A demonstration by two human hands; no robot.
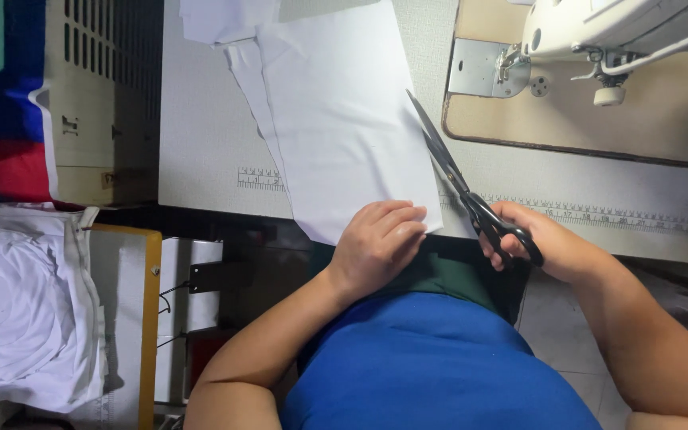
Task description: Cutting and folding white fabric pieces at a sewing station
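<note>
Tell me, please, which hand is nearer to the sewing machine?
Right. The right hand holds the scissors below the sewing machine; the left hand rests on the white fabric, farther to its left.

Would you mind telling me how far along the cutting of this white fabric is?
Done: white fabric lies flat on the table. In hand: left hand presses its near corner; right hand holds black scissors, blades beside its right edge. Left: no cut visible.

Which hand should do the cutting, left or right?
Probably the right hand: it already holds the scissors, blades beside the white cloth. The left hand lies flat on the cloth's near edge, pinning it.
</note>
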